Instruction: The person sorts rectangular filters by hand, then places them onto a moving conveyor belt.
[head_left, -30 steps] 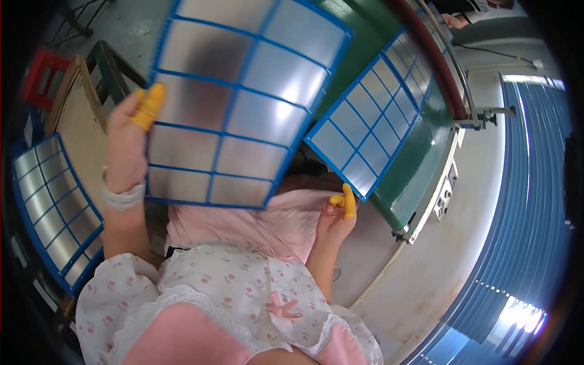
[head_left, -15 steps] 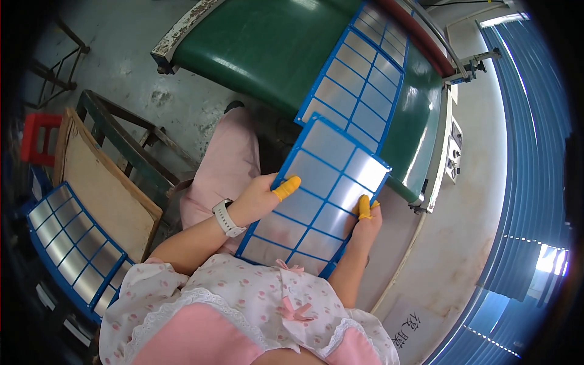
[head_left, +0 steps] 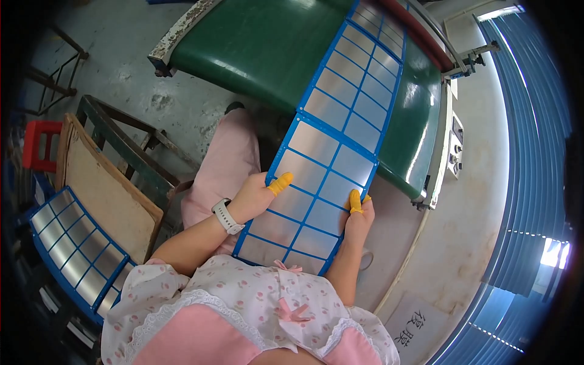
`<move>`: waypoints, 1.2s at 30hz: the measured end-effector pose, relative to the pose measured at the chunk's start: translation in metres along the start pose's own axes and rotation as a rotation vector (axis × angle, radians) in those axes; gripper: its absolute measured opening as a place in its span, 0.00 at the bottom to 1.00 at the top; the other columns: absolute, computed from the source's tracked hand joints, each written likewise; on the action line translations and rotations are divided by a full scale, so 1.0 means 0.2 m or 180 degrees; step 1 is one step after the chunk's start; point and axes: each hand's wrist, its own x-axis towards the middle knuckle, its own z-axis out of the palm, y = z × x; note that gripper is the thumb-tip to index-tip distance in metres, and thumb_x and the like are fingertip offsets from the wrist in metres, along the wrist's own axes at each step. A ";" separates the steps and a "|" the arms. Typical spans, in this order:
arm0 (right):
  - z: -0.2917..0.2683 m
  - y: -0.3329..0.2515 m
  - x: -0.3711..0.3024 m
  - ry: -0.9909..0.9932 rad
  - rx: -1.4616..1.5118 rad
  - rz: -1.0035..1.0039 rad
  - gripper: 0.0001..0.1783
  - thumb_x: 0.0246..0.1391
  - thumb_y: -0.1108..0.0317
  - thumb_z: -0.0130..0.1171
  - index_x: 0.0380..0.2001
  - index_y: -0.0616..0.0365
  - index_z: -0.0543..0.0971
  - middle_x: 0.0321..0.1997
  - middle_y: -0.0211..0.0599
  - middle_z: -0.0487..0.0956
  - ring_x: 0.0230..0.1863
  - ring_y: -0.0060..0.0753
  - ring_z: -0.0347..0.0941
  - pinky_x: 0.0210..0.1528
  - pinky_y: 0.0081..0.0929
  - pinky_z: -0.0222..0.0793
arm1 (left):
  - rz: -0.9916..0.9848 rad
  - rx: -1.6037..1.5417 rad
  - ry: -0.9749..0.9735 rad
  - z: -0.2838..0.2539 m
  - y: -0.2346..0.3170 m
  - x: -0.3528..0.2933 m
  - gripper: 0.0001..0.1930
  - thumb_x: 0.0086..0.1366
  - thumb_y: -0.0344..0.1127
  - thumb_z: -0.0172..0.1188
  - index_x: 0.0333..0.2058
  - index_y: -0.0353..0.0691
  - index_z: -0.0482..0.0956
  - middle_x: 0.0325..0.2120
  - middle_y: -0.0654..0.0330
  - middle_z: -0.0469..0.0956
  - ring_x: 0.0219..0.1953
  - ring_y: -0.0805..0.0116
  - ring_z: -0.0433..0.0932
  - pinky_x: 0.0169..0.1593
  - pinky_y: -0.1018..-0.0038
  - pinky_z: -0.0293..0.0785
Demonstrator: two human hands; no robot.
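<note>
Both hands hold a silvery sheet printed with a blue grid [head_left: 296,199], tilted in front of my body. My left hand [head_left: 253,198] grips its left edge, with a yellow-covered thumb on the top face. My right hand [head_left: 360,220] is closed on the right edge, its thumb also in a yellow cover; the fingers beneath are mostly hidden. The far edge of this sheet meets or slightly overlaps the near edge of a matching gridded sheet [head_left: 345,88] that lies on a green conveyor belt [head_left: 255,55]. Another such sheet lies beyond it, running under a red roller [head_left: 429,45].
To my left, more blue-gridded sheets [head_left: 79,243] rest beside a wooden board [head_left: 112,188] and a dark metal frame [head_left: 137,149]. A red stool [head_left: 31,146] stands behind. A control box [head_left: 455,146] sits right of the belt, with blue slatted blinds [head_left: 532,158] farther right.
The held sheet has shifted slightly left and turned, so its far edge now lines up with the sheet on the belt. The belt's sheets have moved slightly away. Both hands keep their grip.
</note>
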 end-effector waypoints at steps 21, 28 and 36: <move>0.05 0.00 0.14 -0.0237 -0.0067 0.0043 0.15 0.42 0.81 0.31 0.33 0.63 0.66 0.24 0.28 0.66 0.22 0.15 0.61 0.23 0.07 0.55 | -0.0270 0.0034 -0.0120 -0.04 0.09 0.13 0.08 0.50 0.29 0.47 0.26 0.30 0.70 0.17 0.58 0.71 0.19 0.73 0.68 0.23 0.79 0.63; 0.08 -0.06 0.16 0.0027 0.0001 0.0405 0.06 0.45 0.77 0.40 0.28 0.62 0.67 0.23 0.28 0.67 0.25 0.17 0.61 0.28 0.11 0.55 | -0.0396 0.0027 -0.0038 -0.04 0.14 0.16 0.08 0.51 0.29 0.46 0.27 0.31 0.70 0.17 0.58 0.71 0.19 0.72 0.68 0.24 0.78 0.63; 0.09 -0.06 0.22 0.0174 -0.0087 0.0467 0.08 0.48 0.72 0.38 0.28 0.62 0.68 0.23 0.28 0.67 0.24 0.16 0.62 0.24 0.09 0.57 | -0.0502 0.0169 -0.0138 -0.06 0.21 0.21 0.09 0.52 0.33 0.46 0.25 0.31 0.70 0.15 0.58 0.70 0.17 0.71 0.67 0.22 0.76 0.61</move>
